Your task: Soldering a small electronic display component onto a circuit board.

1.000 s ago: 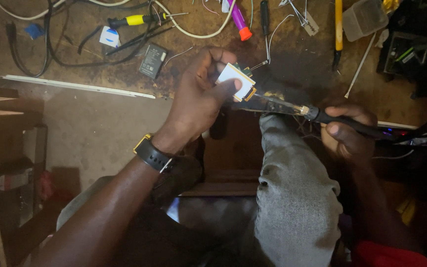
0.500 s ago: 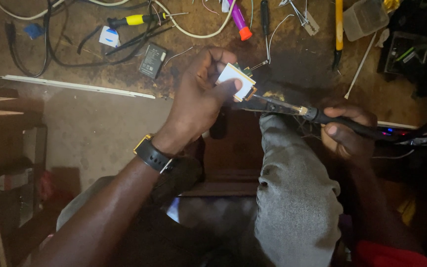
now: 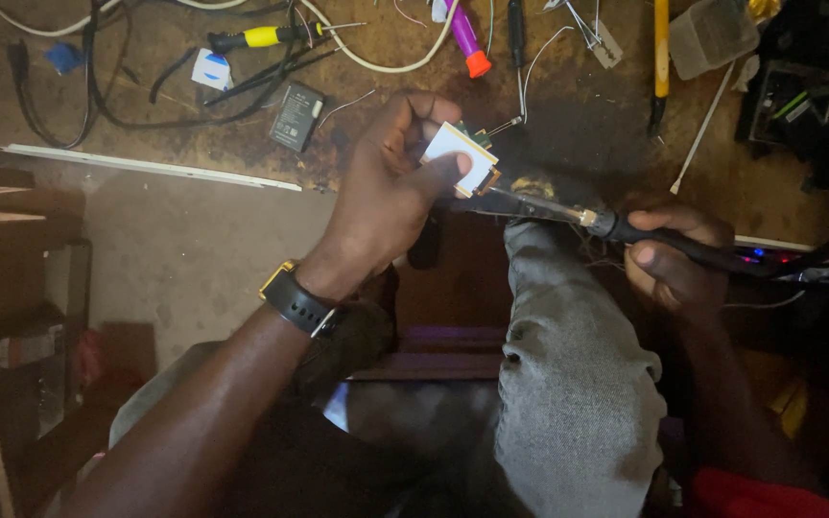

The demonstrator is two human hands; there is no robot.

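From the head view, the left hand point(image 3: 390, 197) pinches a small white-faced board point(image 3: 462, 158) between thumb and fingers, just above the bench point(image 3: 549, 105) edge. The right hand point(image 3: 674, 259) is closed around a soldering iron point(image 3: 626, 228), its tip touching the board's lower right edge, over a grey-clad knee point(image 3: 568, 384).

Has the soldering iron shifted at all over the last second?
No. The soldering iron in the right hand keeps its tip at the small board, same spot relative to the black battery on the bench.
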